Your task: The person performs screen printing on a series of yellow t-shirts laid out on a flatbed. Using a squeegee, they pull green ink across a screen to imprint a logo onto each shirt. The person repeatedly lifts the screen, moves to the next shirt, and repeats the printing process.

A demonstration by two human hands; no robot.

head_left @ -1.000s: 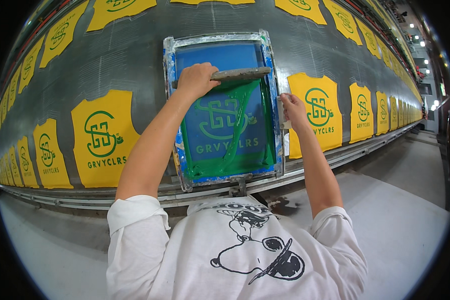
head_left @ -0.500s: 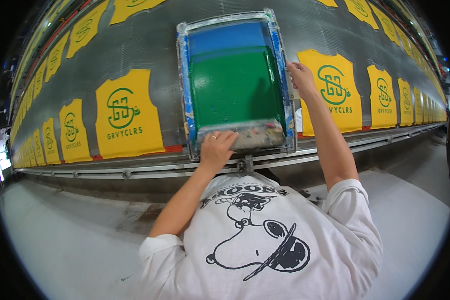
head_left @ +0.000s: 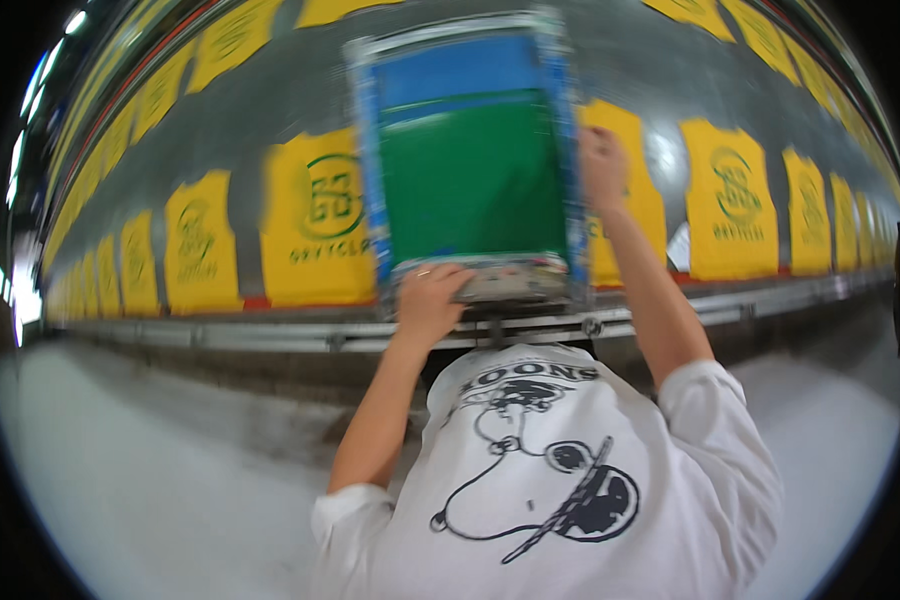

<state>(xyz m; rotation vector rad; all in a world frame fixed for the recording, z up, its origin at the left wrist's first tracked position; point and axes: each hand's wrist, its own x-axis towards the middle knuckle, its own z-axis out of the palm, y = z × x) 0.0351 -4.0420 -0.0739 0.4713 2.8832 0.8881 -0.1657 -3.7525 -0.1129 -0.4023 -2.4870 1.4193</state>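
Observation:
A blue-edged screen frame [head_left: 367,170], smeared by motion, has a broad layer of green ink [head_left: 465,170] below a blue band. My left hand [head_left: 433,297] is closed on a squeegee [head_left: 510,283] lying across the frame's near end. My right hand [head_left: 602,160] is closed at the frame's right side, blurred, apparently on its edge or handle. Just right of the frame a yellow shirt piece [head_left: 638,240] is partly uncovered; another printed yellow piece [head_left: 315,275] lies to its left, partly behind the frame.
The long grey table [head_left: 245,140] carries rows of several yellow printed shirt pieces [head_left: 730,240] stretching both ways. A metal rail [head_left: 670,305] runs along its near edge, above a pale floor [head_left: 170,440]. Lights [head_left: 15,170] show at the far left.
The squeegee has travelled from the screen's far end to its near end, green now covering the design. The screen has shifted left along the table, uncovering a piece on its right.

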